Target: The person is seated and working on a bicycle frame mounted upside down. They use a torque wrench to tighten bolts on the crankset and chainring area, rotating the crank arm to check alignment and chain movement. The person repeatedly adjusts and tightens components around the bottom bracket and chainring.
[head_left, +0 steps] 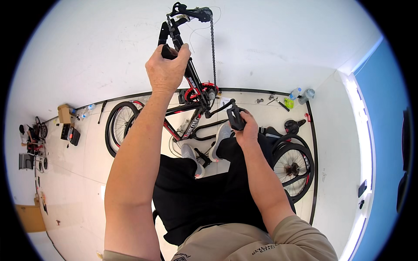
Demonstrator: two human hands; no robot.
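Observation:
A black bicycle frame with red and white markings stands in front of me, its rear end tipped up toward the white wall. My left hand is closed round the rear part of the frame, with a black piece showing between thumb and fingers. Above that hand is the rear derailleur, from which a chain hangs down to the red chainring. My right hand grips a black pedal at the end of the crank arm. Its fingertips are partly hidden behind the pedal.
A wheel with a black tyre is left of the frame; more wheels lie right of my leg. Along the wall are tools, plastic bottles and a cardboard box. My shoes flank the frame.

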